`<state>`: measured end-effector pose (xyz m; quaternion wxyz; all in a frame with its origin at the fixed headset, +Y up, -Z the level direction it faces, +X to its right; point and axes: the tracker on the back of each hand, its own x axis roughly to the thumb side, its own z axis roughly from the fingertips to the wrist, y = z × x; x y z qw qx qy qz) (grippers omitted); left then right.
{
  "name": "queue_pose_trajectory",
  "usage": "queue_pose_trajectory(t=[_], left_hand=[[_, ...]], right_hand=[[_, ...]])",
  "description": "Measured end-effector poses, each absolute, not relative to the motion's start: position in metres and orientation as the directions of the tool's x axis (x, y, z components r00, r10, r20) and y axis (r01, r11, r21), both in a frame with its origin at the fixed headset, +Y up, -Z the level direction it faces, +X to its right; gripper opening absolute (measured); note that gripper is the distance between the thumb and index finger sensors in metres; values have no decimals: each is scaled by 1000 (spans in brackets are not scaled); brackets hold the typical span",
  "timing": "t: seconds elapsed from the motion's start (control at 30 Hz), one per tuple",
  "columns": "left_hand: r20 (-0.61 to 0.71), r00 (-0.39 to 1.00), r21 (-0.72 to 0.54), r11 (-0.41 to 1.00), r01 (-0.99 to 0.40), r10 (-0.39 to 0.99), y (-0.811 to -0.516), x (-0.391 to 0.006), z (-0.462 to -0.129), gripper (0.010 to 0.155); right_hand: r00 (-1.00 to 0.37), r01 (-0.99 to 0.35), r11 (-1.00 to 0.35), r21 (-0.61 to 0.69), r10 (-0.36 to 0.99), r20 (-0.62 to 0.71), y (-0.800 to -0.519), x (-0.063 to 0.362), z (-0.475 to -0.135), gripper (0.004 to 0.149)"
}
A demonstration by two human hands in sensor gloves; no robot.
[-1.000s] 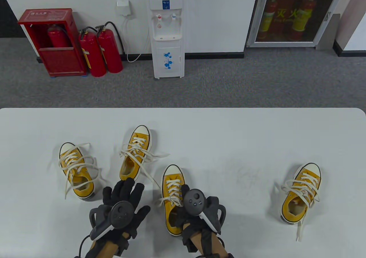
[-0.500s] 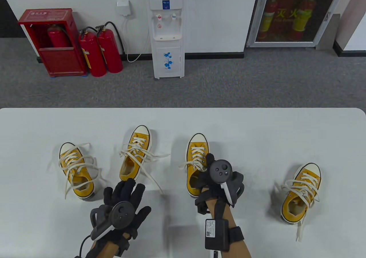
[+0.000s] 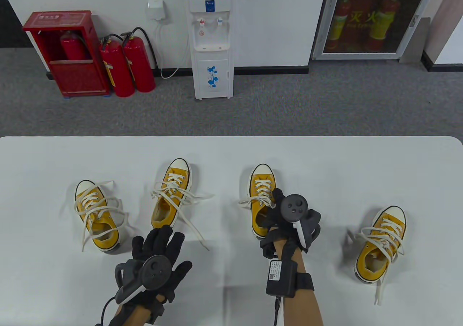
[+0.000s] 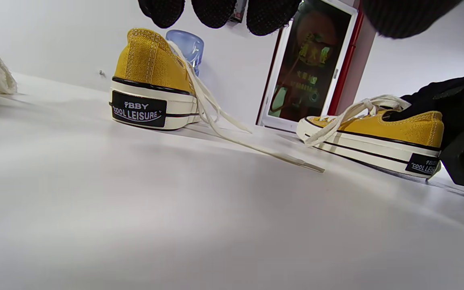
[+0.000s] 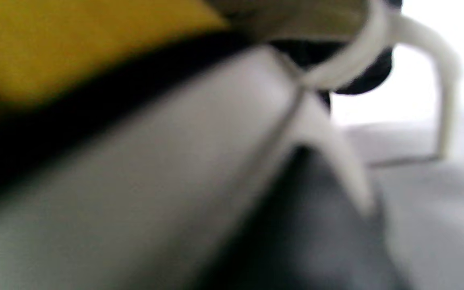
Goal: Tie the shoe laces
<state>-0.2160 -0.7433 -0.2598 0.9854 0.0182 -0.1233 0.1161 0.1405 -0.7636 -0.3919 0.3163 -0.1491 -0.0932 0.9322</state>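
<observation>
The right hand (image 3: 289, 217) gripped the heel end of the third shoe (image 3: 261, 192), right of the second shoe (image 3: 171, 196) on the counter (image 3: 325, 159). Canvas looked light; its laces (image 3: 249, 202) limp, best pinched near the ends. The left hand (image 3: 155, 253) lay fingers spread, empty.

We read "COOL LEISURE" on the black heel patch (image 4: 138, 109) of the yellow shoe (image 4: 151, 80) just ahead of our left hand's fingers (image 4: 213, 11); the word above is unclear. The same words mark the heel patch (image 4: 424, 165) of the shoe (image 4: 377, 135) our right hand (image 3: 285, 219) holds.
</observation>
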Motion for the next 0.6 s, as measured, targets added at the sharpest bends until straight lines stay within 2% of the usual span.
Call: queue_pose_trajectory(t=[0.3,0.4,0.6], left_hand=[[253,941,9,972,-236,226,-744,-216,-260,80],[256,941,8,973,-232,223,-744,-215,-260,80],[258,939,10,971,-239,228,-743,-216,-260,80]], right_hand=[[-777,-559,-810,-173,586,-232,-763,143,-387,69],[-758,-606,-785,-128,618,-209,-759,143,-379,74],[-826,-531,-832,-160,550,-121,-737,140,-352,79]])
